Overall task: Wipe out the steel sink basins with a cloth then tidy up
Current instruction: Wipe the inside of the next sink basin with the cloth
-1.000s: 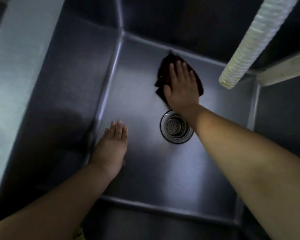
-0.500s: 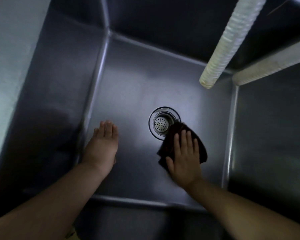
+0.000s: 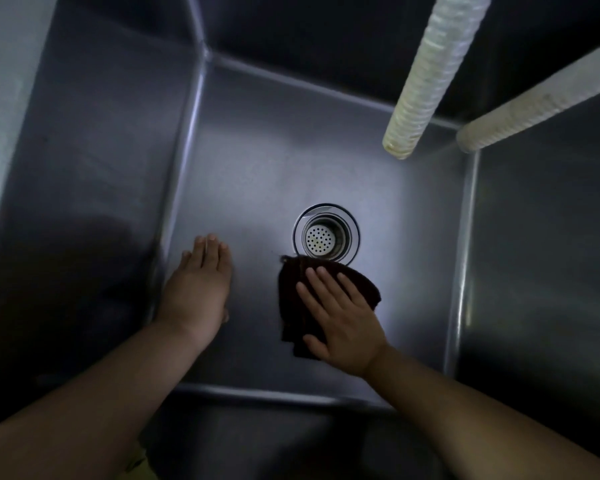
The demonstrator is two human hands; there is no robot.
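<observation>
Steel sink basin point(image 3: 257, 161): deep, square-cornered, dim; floor lit brightest around its middle, walls in shadow.

Ribbed hose point(image 3: 430, 74): pale, hung down from the top edge over the far right of the basin, its open end clear of the floor. Its reflection showed on the right wall.

Left hand point(image 3: 196, 289): lay flat on the basin floor just beside the left wall, fingers straight and together, holding nothing.

Right hand point(image 3: 343, 320): pressed palm-down on the cloth, fingers straight and slightly spread; not curled round the fabric.

Cloth point(image 3: 293, 296): dark, bunched, lay on the basin floor under the right hand, between the two hands and nearer the right one; its far edge overlapped the near rim of the drain.

Drain strainer point(image 3: 321, 235): round, polished, perforated cup, set in the floor right of centre, just beyond the cloth.
</observation>
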